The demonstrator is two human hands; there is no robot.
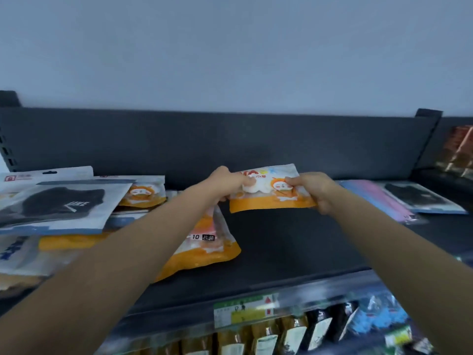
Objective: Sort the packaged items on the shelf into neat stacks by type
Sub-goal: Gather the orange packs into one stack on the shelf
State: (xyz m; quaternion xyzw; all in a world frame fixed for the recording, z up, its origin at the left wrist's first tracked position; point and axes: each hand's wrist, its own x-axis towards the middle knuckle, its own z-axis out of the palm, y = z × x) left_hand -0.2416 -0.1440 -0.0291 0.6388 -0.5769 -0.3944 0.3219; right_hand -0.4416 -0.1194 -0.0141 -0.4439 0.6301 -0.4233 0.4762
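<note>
Both my hands hold one orange and white cartoon packet (pixel 271 194) above the dark shelf (pixel 281 247). My left hand (pixel 225 181) pinches its left edge, my right hand (pixel 316 189) grips its right edge. Another orange packet (pixel 207 248) lies flat under my left forearm. A third orange packet (pixel 143 194) sits further back on the left. A white packet with a black mask (pixel 61 206) lies on top of a messy pile at the left. At the right lie a pink and blue packet (pixel 378 198) and a black mask packet (pixel 419 198).
The shelf's dark back panel (pixel 230 142) rises behind the packets. A price label (pixel 245 312) is fixed to the front rail. Bottles and packets (pixel 294 334) fill the lower shelf. Brown goods (pixel 460 149) stand on the neighbouring shelf at far right.
</note>
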